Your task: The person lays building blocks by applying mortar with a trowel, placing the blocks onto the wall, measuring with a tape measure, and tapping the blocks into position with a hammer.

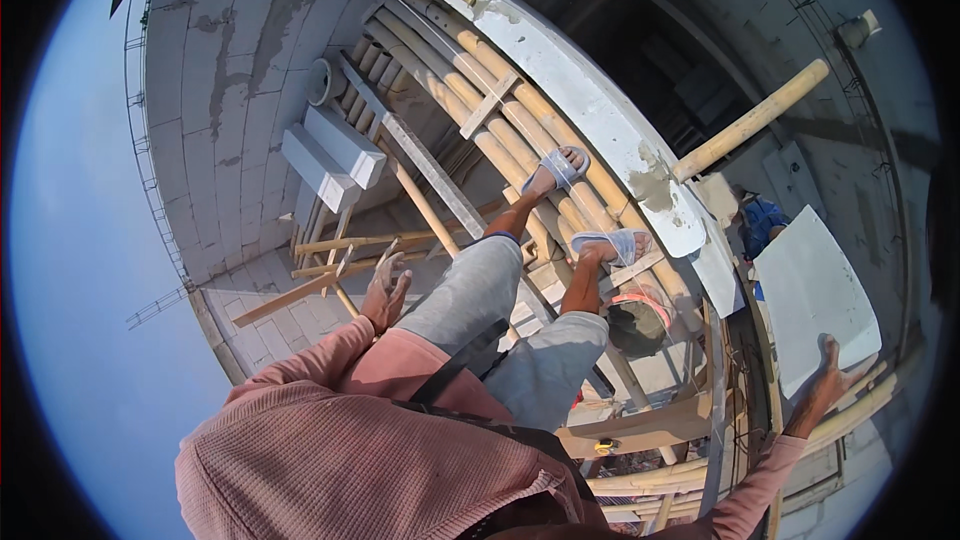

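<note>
My left hand [388, 290] is raised beside my left thigh with its fingers apart and nothing in it. At the right, my right hand [835, 370] grips the lower edge of a white lightweight block [810, 290]. My feet, in sandals, rest on bamboo poles [510, 110] beside a long white block beam [530, 50] with a patch of grey mortar on it. Below my right foot sits a bucket [638, 325] of grey mortar.
A person in blue [762, 220] is partly hidden behind the block. Stacked blocks [320, 165], a grey plank [440, 190], a jutting bamboo pole [750, 120] and a dark opening [650, 20] surround me. A tape measure [605, 447] lies on timber below. Open sky is at far left.
</note>
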The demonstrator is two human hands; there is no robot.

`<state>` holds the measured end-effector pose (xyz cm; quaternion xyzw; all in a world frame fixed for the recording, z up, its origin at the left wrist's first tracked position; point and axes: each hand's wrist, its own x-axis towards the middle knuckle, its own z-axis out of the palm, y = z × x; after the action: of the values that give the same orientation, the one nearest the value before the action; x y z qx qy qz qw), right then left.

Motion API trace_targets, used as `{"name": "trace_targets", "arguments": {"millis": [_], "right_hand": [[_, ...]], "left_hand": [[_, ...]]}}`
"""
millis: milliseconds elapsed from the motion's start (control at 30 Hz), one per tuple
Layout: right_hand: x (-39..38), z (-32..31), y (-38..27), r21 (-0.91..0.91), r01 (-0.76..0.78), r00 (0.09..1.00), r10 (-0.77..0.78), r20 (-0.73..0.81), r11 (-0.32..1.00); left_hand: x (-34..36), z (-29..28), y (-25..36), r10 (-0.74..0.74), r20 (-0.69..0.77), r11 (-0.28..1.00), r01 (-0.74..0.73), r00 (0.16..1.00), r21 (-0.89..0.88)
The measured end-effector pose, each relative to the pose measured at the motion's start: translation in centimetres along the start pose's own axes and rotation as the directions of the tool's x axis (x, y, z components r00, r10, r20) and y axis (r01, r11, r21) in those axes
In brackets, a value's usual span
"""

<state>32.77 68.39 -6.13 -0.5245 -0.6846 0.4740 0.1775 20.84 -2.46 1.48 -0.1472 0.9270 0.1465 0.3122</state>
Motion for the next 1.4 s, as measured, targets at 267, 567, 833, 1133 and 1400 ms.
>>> {"name": "trace_targets", "arguments": {"millis": [267, 567, 833, 1133, 1400], "right_hand": [[-14.8, -4.7, -18.7, -0.130, -0.019, 1.000, 0.017, -0.016, 0.991], [-32.2, -5.6, -37.3, -0.352, 0.243, 0.936, -0.124, 0.328, 0.904], [-40.6, -1.6, -27.0, -0.244, 0.150, 0.858, -0.004, 0.514, 0.958], [-43.7, 4.4, -6.7, -0.027, -0.093, 0.906, 0.096, 0.413, 0.995], [-47.2, 16.6, 22.2, 0.092, -0.670, 0.729, 0.676, -0.106, 0.737]], "left_hand": [[7.6, -7.1, 22.8, 0.809, 0.018, 0.587, -0.805, 0.588, -0.081], [0.1, -12.3, 43.6, 0.665, 0.392, -0.483, -0.767, -0.636, -0.422], [0.8, -6.6, 32.1, 0.446, 0.617, -0.044, -0.705, -0.648, -0.708], [2.9, 1.9, 25.4, 0.461, 0.799, -0.003, -0.901, -0.387, -0.435], [11.6, 17.6, 19.5, 0.474, 0.838, -0.408, -0.911, -0.271, -0.064]]}}
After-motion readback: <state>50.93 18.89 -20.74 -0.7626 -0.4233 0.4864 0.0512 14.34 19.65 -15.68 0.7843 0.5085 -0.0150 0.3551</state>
